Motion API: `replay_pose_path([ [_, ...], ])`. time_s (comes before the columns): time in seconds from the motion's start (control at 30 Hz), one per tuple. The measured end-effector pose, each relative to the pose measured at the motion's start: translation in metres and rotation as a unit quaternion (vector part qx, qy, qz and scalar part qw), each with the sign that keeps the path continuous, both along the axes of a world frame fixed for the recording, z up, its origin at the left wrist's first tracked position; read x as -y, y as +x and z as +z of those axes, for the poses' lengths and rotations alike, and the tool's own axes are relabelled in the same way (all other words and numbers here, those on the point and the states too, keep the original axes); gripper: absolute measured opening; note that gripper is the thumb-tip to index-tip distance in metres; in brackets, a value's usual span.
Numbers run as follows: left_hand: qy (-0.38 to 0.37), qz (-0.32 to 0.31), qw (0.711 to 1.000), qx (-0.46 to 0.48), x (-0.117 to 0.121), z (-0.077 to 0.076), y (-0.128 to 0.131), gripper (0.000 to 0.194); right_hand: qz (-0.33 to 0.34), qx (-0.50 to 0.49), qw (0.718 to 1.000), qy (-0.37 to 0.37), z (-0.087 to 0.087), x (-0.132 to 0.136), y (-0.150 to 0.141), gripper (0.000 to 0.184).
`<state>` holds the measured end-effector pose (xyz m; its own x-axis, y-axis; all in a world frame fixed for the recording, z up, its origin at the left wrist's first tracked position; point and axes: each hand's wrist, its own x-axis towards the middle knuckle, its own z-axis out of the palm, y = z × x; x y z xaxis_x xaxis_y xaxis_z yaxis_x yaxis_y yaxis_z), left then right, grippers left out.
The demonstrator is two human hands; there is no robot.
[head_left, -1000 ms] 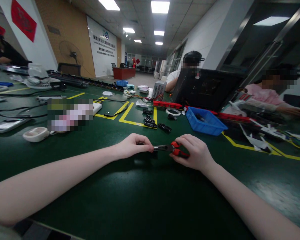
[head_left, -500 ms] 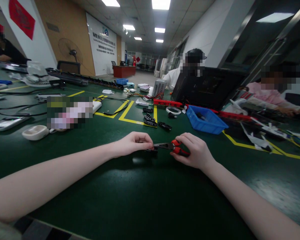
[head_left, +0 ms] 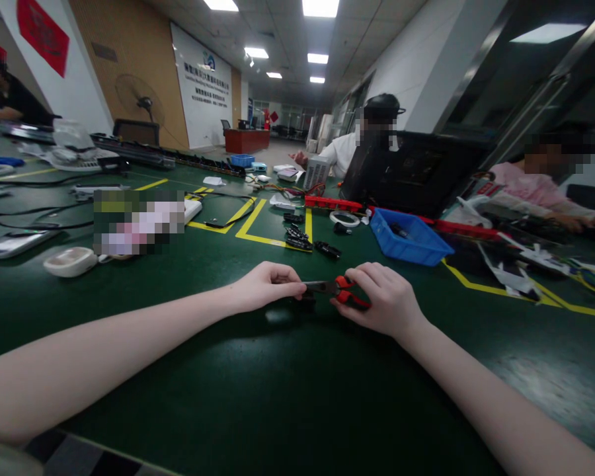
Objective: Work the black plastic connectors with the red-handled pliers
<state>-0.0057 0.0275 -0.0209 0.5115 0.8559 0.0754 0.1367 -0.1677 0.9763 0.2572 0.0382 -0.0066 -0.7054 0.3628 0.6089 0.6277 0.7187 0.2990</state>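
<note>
My right hand (head_left: 384,297) is closed round the red handles of long-nose pliers (head_left: 331,288). Their metal jaws point left and reach the fingertips of my left hand (head_left: 272,286). That hand is pinched, thumb against fingers, on a small black part (head_left: 305,301) that shows just below the jaws; most of it is hidden, so its kind is unclear. Beyond the hands, several similar-looking black parts (head_left: 297,237) lie in a loose pile, with another black piece (head_left: 327,249) to their right.
A blue bin (head_left: 410,239) with dark pieces inside stands right of the pile. Behind it are a black monitor-like panel (head_left: 401,173) and red strips (head_left: 333,203). A phone (head_left: 17,243) and a white case (head_left: 70,262) lie at left. A person (head_left: 344,155) sits across the table.
My right hand and the pliers have shifted slightly left, with the handles spread a little wider. My left hand has barely moved. A hand of the person across has come into view.
</note>
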Motion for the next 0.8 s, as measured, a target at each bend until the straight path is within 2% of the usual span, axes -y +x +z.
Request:
replay_pose_path([
  [0.3,0.000,0.013,1.000,0.020,-0.002,0.000,-0.001,0.021,-0.023,-0.002,0.999,0.027,0.000,-0.003,0.006,0.036],
  [0.8,0.007,-0.067,0.997,0.039,-0.001,0.003,-0.005,0.018,0.053,-0.046,0.994,-0.083,-0.002,-0.007,0.011,0.033],
])
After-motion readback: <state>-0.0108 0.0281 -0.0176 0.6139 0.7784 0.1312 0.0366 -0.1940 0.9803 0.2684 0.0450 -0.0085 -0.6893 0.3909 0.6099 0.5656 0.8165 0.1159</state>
